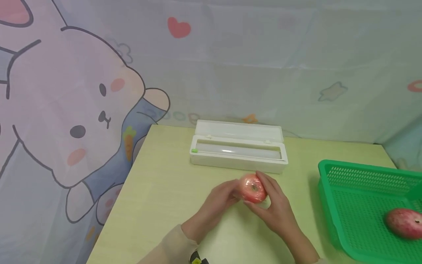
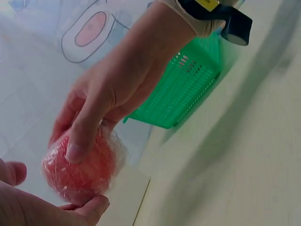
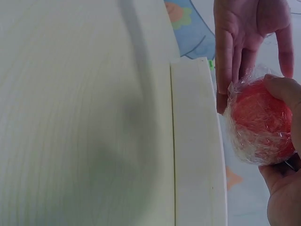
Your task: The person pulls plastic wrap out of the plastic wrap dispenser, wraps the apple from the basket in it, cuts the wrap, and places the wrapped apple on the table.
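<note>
A red apple [image 1: 252, 188] wrapped in clear plastic film is held up over the table in front of me. My right hand [image 1: 278, 207] grips it from the right, thumb on one side and fingers on the other. From the left, my left hand [image 1: 214, 201] reaches to the apple. The right wrist view shows the left hand's fingers [image 3: 224, 61] fairly straight beside the crinkled film [image 3: 247, 141], its thumb apart from the apple. Seen from the left wrist, a left fingertip [image 2: 96, 207] lies right at the apple's underside.
Behind the hands stands a white cling film box [image 1: 237, 167] with its lid raised, a roll [image 1: 237, 150] inside and a green slider [image 1: 194, 150] at its left. A green basket [image 1: 333, 209] to the right holds a reddish oval fruit [image 1: 403, 223]. A printed curtain hangs behind the table.
</note>
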{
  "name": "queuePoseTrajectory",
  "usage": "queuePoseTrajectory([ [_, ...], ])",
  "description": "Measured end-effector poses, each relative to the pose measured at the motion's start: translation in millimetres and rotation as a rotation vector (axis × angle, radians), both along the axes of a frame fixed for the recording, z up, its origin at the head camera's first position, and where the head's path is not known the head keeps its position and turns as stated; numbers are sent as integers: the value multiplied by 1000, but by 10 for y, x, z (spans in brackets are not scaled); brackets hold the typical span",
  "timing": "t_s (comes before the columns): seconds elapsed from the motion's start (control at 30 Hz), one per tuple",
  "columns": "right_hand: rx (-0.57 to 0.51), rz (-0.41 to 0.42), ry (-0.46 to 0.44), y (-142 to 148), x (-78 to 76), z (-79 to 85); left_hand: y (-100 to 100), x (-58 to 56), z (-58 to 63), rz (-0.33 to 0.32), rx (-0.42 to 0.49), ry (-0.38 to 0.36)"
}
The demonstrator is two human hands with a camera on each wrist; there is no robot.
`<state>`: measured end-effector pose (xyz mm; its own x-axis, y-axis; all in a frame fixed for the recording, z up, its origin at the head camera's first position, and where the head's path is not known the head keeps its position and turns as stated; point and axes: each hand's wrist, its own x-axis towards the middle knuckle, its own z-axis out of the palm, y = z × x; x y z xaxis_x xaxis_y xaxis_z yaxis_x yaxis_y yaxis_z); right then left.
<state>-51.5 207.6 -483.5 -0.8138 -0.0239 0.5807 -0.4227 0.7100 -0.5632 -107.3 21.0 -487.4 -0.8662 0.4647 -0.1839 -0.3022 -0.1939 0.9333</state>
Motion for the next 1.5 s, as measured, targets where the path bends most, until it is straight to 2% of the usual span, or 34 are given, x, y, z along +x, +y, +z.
queuePoseTrajectory([
  [0.07, -3, -11, -2, 9, 14, -7, 8, 50, 41, -8, 6, 4],
  [0.2, -7, -25, -7, 5, 32, -23, 71, 119, 101, 2, 75, -29],
  [0.43, 12, -57, 3, 22, 65, -41, 210, 203, 128, 43, 157, -72],
  [0.57, 13, -55, 8, 67, 83, -44, 179, 251, 142, 29, 69, -47],
  [0.67, 23, -67, 1, 82, 92, -43, 107, 333, 167, 2, -28, -17],
  [0.73, 30, -78, -9, 84, 94, -38, 83, 401, 200, -15, -55, -4],
  [0.87, 31, -77, -1, 79, 96, -40, 140, 498, 264, -32, -41, -14],
  [1.03, 37, -66, 34, 68, 103, -57, 262, 572, 293, -9, -60, -9],
  [1.3, 43, -74, 15, 84, 117, -58, 307, 603, 266, -1, -68, -17],
  [1.43, 36, -59, 9, 140, 151, -49, 212, 531, 252, -37, -107, 38],
  [1.5, 28, -48, -4, 174, 176, -42, 146, 456, 237, -54, -161, 107],
])
